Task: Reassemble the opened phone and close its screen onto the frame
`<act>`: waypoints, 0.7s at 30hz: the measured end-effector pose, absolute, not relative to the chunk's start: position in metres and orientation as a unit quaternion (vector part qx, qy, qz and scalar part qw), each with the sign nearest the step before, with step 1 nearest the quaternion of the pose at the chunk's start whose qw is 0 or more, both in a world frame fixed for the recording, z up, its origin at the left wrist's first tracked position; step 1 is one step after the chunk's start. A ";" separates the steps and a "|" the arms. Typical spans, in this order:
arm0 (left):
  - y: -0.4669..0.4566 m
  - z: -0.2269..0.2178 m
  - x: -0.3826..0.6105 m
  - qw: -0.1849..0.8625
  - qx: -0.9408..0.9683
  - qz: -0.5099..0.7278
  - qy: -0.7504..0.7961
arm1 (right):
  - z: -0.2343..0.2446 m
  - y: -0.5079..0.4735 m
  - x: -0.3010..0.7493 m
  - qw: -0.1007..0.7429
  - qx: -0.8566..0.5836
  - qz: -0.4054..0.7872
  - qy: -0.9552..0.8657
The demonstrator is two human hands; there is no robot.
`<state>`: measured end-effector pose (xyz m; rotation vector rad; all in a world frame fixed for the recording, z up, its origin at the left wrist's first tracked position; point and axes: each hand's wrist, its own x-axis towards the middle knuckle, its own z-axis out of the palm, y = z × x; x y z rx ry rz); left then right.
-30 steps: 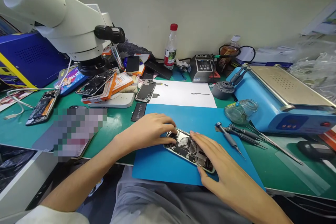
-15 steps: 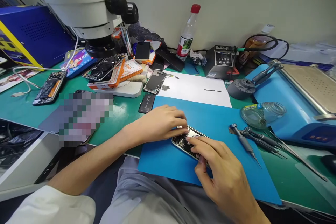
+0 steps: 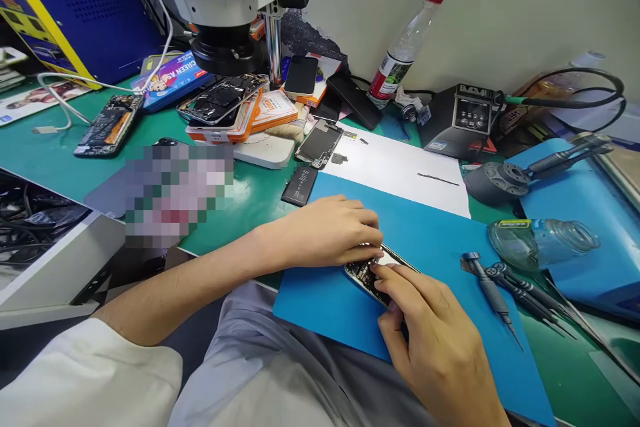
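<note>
An opened phone [image 3: 364,279], its circuit parts bare inside a pale frame, lies on the blue mat [image 3: 325,307] between my hands. My left hand [image 3: 340,230] is closed at the phone's upper end, fingers curled over the far edge and thumb near the inside. Whether a small part is also pinched there I cannot tell. My right hand [image 3: 437,330] grips the phone's lower part, thumb at the near side and fingertips on the inner parts. These fingers hide much of the phone.
Right of the mat lie screwdrivers [image 3: 493,290], a glass jar [image 3: 540,240] and long tweezers. Behind are white paper [image 3: 395,167] with small parts, a phone battery [image 3: 300,185] and a screen [image 3: 320,143]. A microscope [image 3: 225,13] overhangs the left; a bottle [image 3: 400,53] stands near the wall.
The camera view has shifted, so the bench appears displaced and tilted. Both hands stay on the phone with nearly the same hold; the right fingers have shifted slightly over its inside.
</note>
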<state>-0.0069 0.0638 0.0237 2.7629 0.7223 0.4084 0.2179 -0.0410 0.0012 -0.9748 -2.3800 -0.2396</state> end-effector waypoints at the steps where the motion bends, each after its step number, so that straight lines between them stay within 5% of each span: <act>1: 0.064 0.023 -0.007 0.127 0.950 0.142 0.248 | 0.003 -0.040 0.216 0.267 -0.355 -0.101 -0.890; 21: 0.064 0.020 -0.008 0.123 0.951 0.145 0.243 | -0.002 -0.038 0.218 0.250 -0.322 -0.129 -0.904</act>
